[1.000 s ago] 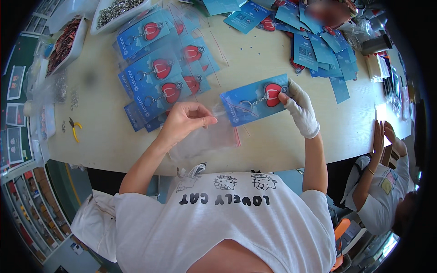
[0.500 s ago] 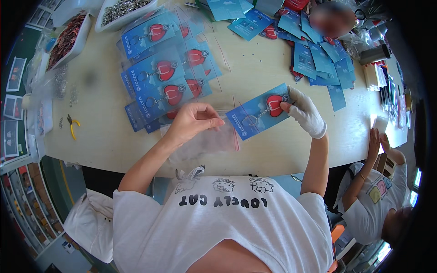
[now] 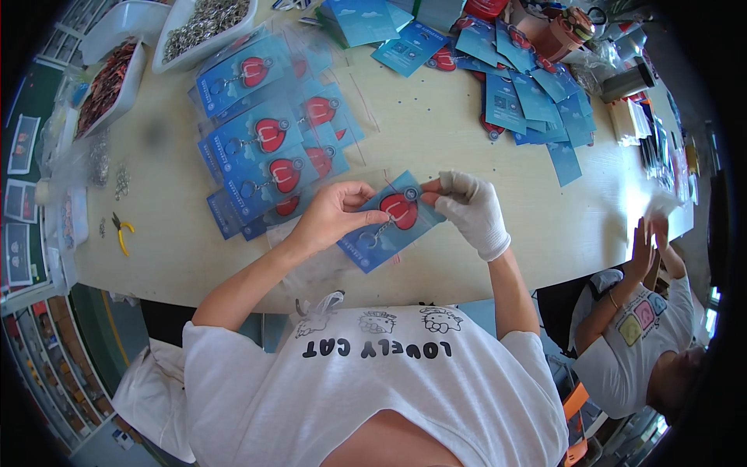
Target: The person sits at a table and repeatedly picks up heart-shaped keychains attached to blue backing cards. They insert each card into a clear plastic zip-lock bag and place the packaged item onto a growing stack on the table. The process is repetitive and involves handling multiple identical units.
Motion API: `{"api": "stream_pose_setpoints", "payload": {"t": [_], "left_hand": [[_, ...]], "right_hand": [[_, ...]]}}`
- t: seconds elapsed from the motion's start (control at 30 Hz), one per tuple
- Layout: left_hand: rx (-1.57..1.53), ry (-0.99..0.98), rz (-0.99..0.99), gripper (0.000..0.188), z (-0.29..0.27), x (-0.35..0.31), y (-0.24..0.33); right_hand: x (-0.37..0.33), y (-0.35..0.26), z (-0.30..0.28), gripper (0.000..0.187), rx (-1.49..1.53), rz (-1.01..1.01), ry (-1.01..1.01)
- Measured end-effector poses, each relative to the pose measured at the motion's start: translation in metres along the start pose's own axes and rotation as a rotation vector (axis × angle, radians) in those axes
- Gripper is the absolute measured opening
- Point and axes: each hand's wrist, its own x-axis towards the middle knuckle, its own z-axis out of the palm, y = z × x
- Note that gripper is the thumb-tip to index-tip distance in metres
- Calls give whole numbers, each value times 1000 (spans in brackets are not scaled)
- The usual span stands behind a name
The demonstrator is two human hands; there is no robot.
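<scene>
Between my hands is a blue keychain card (image 3: 366,247), tilted, with a red charm (image 3: 399,209) and a metal ring on its front. My bare left hand (image 3: 336,214) grips its left side, the thumb lying on the front by the charm. My right hand (image 3: 471,212), in a white glove with bare fingertips showing, pinches at the card's upper right edge. A clear film seems to lie along that edge. Under my left hand, a clear plastic bag (image 3: 311,272) lies on the table, partly hidden.
Bagged keychain cards (image 3: 253,140) are stacked left of centre. More loose blue cards (image 3: 537,101) are heaped at the far right. White bins hold metal rings (image 3: 206,31) and reddish pieces (image 3: 113,86). Yellow-handled pliers (image 3: 123,233) lie at the left. Another person (image 3: 638,311) works at the right.
The keychain card has moved left and nearer to me. My left hand, empty before, now holds it too. My right hand has come left with it.
</scene>
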Motion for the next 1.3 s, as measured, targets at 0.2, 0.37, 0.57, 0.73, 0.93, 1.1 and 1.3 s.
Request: {"api": "stream_pose_setpoints", "payload": {"t": [0.2,0.37,0.57,0.73,0.93,1.1,1.3], "left_hand": [[-11,-80,-73,17,6,1,5],[105,-74,-40,36,1,-6,20],[449,-82,54,41,-4,-14,52],[692,-43,106,25,-52,-24,102],[1070,110,188,25,-165,33,130],[1384,461,694,46,-177,62,96],[1387,815,735,61,-146,-9,73]], "right_hand": [[-14,5,7,19,-282,-242,-199],[-19,-15,11,19,-558,-421,-265],[-32,-10,17,39,-199,-233,-188],[-36,-5,26,46,-376,-330,-136],[-38,-14,32,40,-540,-417,-79],[6,-30,83,34,-803,-929,-236],[93,-13,136,31,-1021,-1217,-320]]}}
